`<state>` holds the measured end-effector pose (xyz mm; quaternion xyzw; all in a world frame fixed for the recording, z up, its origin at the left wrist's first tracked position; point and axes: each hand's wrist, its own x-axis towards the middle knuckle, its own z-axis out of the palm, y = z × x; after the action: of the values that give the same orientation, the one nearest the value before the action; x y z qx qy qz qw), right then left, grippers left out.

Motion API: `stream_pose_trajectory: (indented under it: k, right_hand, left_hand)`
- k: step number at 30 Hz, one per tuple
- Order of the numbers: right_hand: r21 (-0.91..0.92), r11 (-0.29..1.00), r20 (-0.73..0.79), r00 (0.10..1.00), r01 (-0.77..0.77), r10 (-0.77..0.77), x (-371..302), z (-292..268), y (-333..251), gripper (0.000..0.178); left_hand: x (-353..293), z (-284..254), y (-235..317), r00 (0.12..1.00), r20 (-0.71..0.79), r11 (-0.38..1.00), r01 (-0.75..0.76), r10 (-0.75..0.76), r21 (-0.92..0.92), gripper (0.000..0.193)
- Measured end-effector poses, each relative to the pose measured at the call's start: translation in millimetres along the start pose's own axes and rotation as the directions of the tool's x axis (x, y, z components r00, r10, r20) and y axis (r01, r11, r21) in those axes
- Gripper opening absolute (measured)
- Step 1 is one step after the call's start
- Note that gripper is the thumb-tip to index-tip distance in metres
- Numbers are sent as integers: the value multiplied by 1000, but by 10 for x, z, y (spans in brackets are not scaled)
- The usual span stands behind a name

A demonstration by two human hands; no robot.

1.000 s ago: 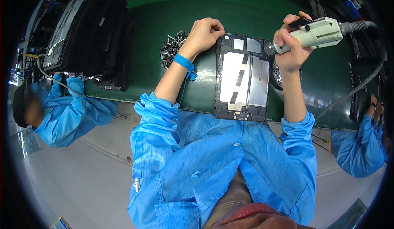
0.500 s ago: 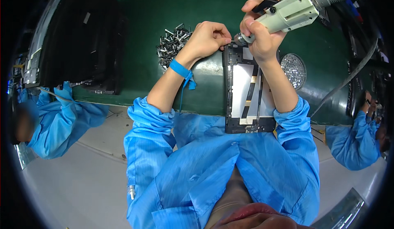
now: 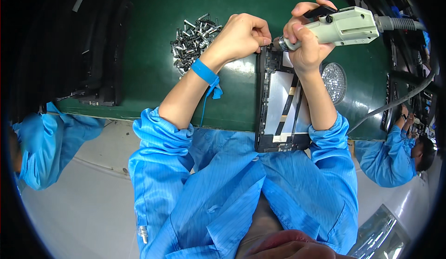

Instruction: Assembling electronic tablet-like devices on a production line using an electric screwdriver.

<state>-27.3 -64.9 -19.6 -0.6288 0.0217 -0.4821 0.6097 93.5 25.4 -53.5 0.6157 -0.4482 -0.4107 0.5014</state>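
Head view: right hand point(image 3: 306, 45) hides electric screwdriver point(image 3: 346, 26) tip over panel point(image 3: 281, 103).

No packages, labels, signs or screens.

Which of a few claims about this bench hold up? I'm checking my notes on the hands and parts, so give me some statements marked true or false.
1. The right hand holds a pale electric screwdriver. True.
2. The left hand rests on the pile of screws. False: it is at the top edge of the flat black device, apart from the pile.
3. A blue wrist strap sits on the left wrist. True.
4. The device lies on a white table. False: the bench mat is green.
5. A round dish of small shiny parts lies right of the device. True.
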Motion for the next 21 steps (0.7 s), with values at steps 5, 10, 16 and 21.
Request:
stream_pose_trajectory:
  k: [5,10,16,21]
  right_hand:
    - [-4,1000,0,1000,-9,9,-9,0,30,50]
    - [-17,1000,-1,1000,-2,2,-24,18,38,50]
    - [-35,999,25,1000,19,-18,-31,33,35,50]
    - [-75,997,17,999,29,-28,-57,100,9,47]
  left_hand:
    - [-14,-3,2,1000,25,999,6,-7,36,3]
    - [-5,0,-29,1000,13,1000,4,-4,9,3]
    - [8,7,-67,999,-11,999,-30,31,28,6]
    - [17,18,-88,998,-23,996,-65,66,60,6]
